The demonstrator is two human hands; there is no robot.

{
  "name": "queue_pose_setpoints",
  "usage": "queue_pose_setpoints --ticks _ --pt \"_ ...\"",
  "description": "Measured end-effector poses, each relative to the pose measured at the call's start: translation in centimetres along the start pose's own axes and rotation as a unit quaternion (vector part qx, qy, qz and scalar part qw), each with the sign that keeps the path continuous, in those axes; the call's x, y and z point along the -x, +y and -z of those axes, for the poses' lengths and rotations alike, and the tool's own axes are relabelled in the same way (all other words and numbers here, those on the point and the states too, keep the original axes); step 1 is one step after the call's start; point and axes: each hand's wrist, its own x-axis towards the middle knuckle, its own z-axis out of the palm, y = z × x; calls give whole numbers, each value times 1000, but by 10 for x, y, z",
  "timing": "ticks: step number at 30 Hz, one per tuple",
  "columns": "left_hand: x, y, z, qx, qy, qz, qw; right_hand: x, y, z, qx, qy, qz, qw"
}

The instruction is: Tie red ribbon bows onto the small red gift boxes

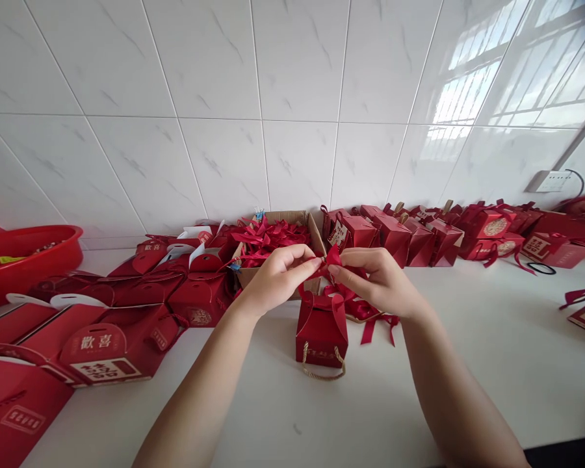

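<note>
In the middle of the white table stands a small red gift box [322,330] with a gold rope handle [324,375] hanging down its front. Just above its top, a red ribbon [333,256] is pinched between my two hands. My left hand [286,273] has thumb and forefinger pressed together on the ribbon's left part. My right hand [373,278] pinches the ribbon on the other side. Behind the box, more red ribbon [368,330] lies loose on the table, partly hidden by my right hand.
A cardboard box [316,235] full of red ribbons stands against the tiled wall. Red gift boxes [112,351] crowd the left side, with a red plastic basin [53,250] behind them. More red boxes [394,234] line the wall at right. A black ring [541,268] lies near a power strip [550,181].
</note>
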Motion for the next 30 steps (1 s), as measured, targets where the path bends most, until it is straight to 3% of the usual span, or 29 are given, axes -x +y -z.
queue_pose_setpoints --ticks 5,9,14,19,30 --pt "0 -1 -1 -31 26 8 999 0 3 -4 166 30 45 985" --pt "0 0 0 -19 30 10 999 -1 8 -7 226 40 55 972" --pt "-2 -3 1 -6 -12 3 1000 -1 10 -7 223 52 55 972" --pt "-2 -7 1 -78 27 -46 996 -1 13 -7 191 63 67 977" --pt "-2 -7 -4 -50 46 -33 997 -4 11 -11 158 91 104 978"
